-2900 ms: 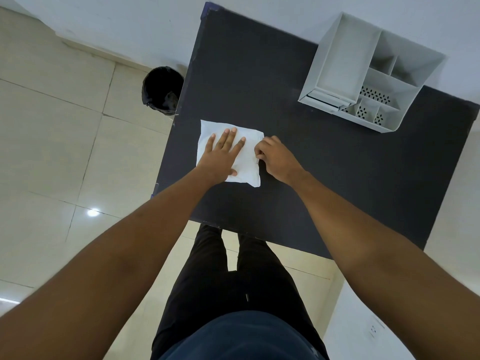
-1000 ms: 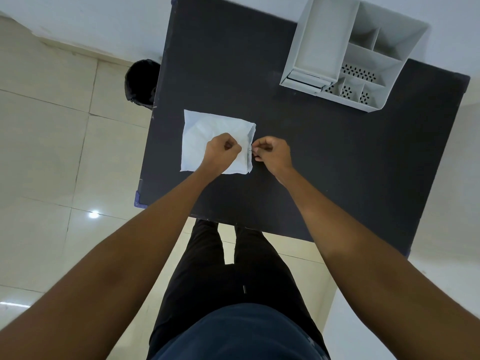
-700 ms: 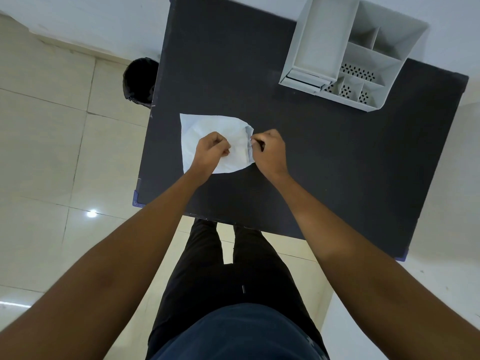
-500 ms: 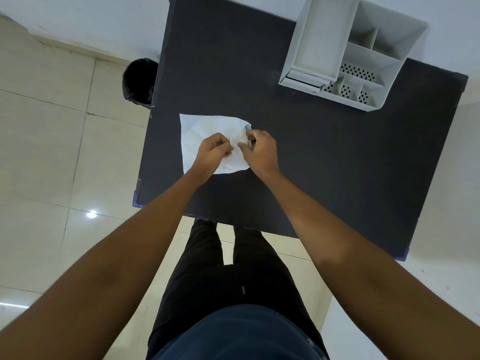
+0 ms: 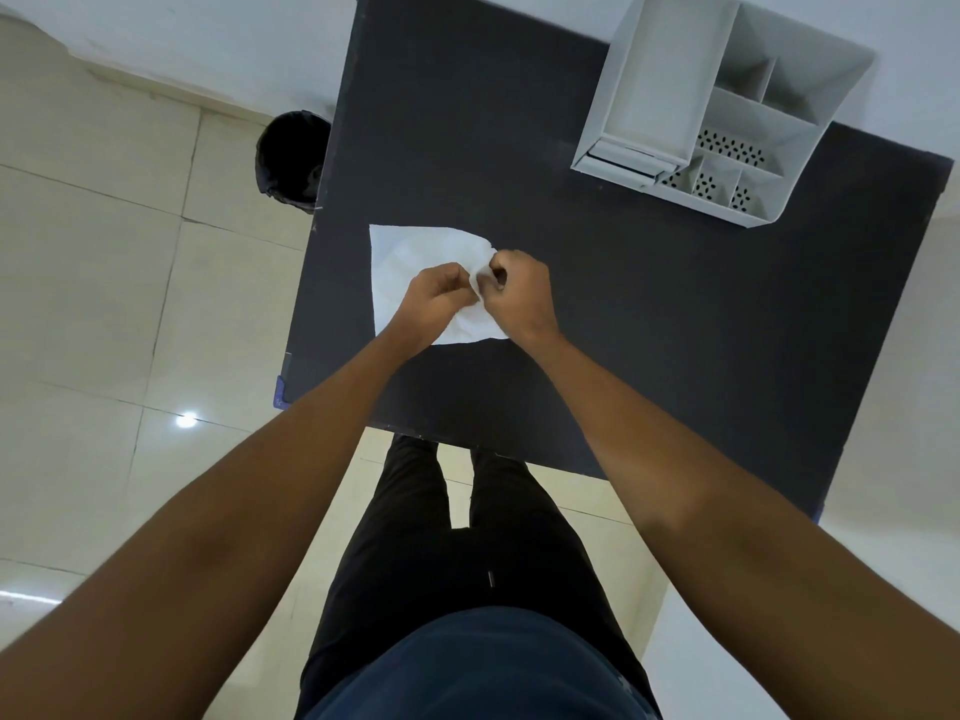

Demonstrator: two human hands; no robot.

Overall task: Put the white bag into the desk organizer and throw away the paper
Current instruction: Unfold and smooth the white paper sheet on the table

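A round black bin [image 5: 291, 158] stands on the shiny floor tiles, partly hidden by the dark flat table [image 5: 649, 304]; on it lies the thin, crinkly white bag [image 5: 415, 252], its long side running left to right; the left hand [image 5: 434, 304] and right hand [image 5: 517, 296] both pinch its bunched right edge, covering it; the smooth white desk organizer [image 5: 660, 75] is cut off on top.

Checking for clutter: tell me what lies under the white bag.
Only the dark table shows around the white bag; both hands pinch its right edge. Anything beneath stays hidden.
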